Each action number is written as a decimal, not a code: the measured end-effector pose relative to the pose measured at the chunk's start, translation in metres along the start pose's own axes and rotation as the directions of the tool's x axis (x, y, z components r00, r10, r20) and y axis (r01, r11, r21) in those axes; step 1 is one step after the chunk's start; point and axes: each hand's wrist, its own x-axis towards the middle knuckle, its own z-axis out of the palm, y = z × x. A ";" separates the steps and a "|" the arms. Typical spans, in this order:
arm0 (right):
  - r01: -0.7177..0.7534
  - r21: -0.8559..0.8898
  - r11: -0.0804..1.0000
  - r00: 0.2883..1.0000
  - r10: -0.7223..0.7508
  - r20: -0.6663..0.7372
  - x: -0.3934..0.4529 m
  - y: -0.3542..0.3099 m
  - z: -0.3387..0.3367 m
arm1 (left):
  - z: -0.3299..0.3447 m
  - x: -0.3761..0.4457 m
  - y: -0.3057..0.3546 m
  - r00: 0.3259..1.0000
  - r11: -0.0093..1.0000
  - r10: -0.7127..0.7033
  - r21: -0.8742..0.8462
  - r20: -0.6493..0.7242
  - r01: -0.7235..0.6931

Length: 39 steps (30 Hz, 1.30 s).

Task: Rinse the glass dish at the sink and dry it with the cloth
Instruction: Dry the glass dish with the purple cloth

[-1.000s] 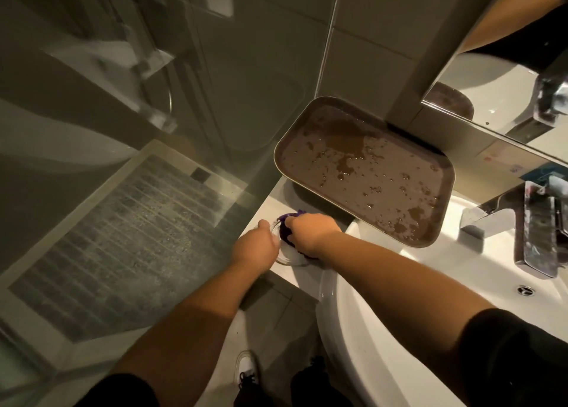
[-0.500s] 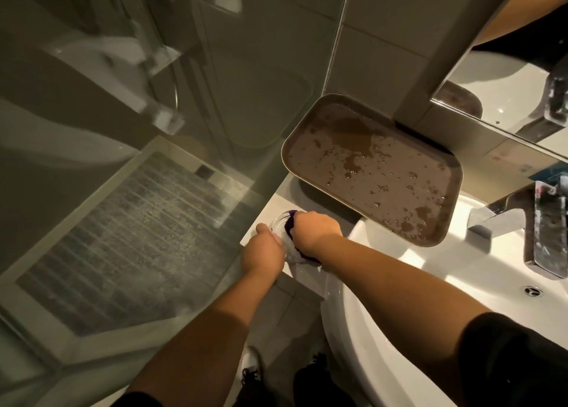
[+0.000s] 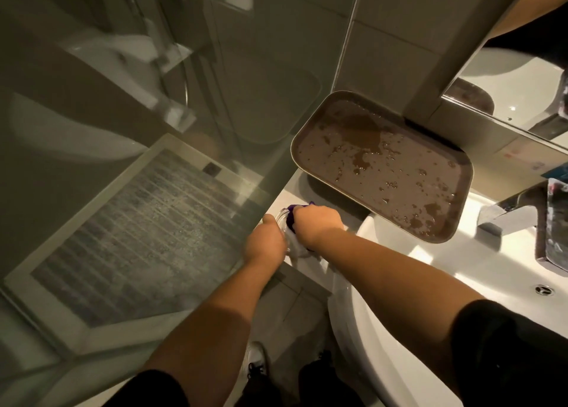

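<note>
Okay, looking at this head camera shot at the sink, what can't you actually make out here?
- Glass dish: mostly hidden by both hands; only a clear rim sliver shows.
- Cloth: bunched under the right hand; its extent is unclear.
- Left hand: its grip on the dish is hidden behind the knuckles.
- Tap: cut off by the right edge.

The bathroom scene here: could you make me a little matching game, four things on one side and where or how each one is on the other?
Things:
1. brown tray
2. cloth
3. glass dish
4. tap

Places or states:
A. held by the left hand
B. leaning against the wall, wet with droplets
C. at the back of the white basin, on the right
D. purple and white, bunched under the right hand

Pairs: 1-B, 2-D, 3-A, 4-C
</note>
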 end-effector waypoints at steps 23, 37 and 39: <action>-0.017 0.038 0.999 1.000 0.017 0.019 -0.009 0.002 0.013 | 0.008 -0.020 -0.006 0.999 1.000 0.012 -0.001 -0.049 -0.012; -0.001 0.016 1.000 0.999 0.001 -0.039 -0.001 0.012 0.008 | -0.006 0.005 0.003 0.986 0.980 0.162 0.113 0.026 -0.164; -0.094 0.100 0.991 0.995 0.097 -0.028 -0.004 0.005 0.014 | 0.002 -0.005 0.001 0.996 0.995 0.084 0.063 -0.013 -0.083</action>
